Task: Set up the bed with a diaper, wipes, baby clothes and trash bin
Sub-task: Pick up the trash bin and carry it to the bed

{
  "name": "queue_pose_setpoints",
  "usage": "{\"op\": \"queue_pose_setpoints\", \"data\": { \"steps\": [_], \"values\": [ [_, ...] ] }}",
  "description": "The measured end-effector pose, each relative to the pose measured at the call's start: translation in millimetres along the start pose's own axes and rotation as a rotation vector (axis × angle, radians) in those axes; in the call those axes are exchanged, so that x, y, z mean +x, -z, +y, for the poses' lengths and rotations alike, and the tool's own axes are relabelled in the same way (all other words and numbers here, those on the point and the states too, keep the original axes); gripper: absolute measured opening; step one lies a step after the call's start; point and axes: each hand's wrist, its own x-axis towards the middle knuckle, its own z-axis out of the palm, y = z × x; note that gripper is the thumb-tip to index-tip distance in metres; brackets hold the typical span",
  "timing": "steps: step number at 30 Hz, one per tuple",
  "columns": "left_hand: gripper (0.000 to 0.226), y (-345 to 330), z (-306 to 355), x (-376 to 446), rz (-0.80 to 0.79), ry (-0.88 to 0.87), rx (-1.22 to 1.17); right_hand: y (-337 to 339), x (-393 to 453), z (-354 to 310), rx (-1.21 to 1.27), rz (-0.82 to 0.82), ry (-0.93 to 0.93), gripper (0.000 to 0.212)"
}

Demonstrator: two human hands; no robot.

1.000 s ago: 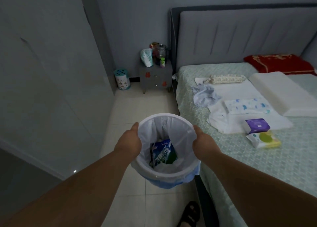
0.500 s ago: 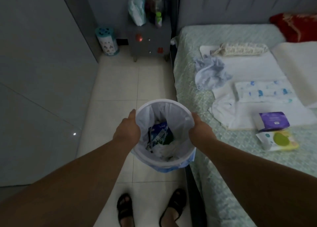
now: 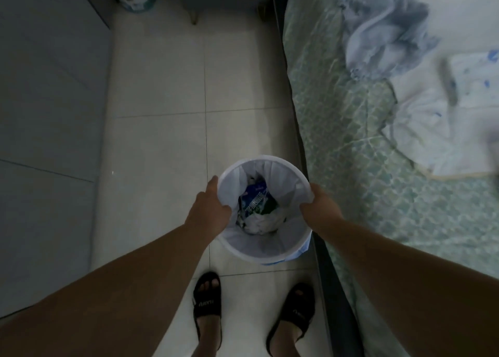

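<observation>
While both hands, left hand (image 3: 209,208) and right hand (image 3: 320,208), clamp its rim, one trash bin (image 3: 263,251) sits lower centre beside one bed (image 3: 337,140); two sandals below.

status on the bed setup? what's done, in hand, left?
Done: crumpled blue-grey baby garment and white blue-printed diaper lie on the green quilted bed. In hand: left hand and right hand grip the white-lined round trash bin beside the bed. Left: release it. Wipes out of view.
</observation>
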Motion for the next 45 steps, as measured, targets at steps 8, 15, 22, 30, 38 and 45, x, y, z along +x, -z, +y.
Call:
{"op": "queue_pose_setpoints", "data": {
  "steps": [8, 15, 22, 30, 38, 45],
  "values": [
    [0.083, -76, -62, 72, -0.104, 0.104, -0.026, -79, 71, 57, 0.067, -0.049, -0.121, 0.050],
    [0.091, -115, -89, 97, -0.178, 0.191, -0.015, -112, 99, 91, 0.132, -0.129, -0.203, 0.056],
    [0.093, -123, -96, 108, -0.178, 0.194, -0.002, -126, 110, 104, 0.107, -0.143, -0.219, 0.053],
    [0.095, -122, -98, 107, -0.183, 0.195, -0.014, -128, 110, 99, 0.095, -0.158, -0.207, 0.055],
    [0.099, -118, -97, 106, -0.218, 0.190, -0.013, -126, 105, 95, 0.088, -0.163, -0.183, 0.058],
    [0.095, -99, -82, 97, -0.205, 0.142, 0.045, -105, 93, 81, 0.050, -0.127, -0.121, 0.067]
  ]
}}
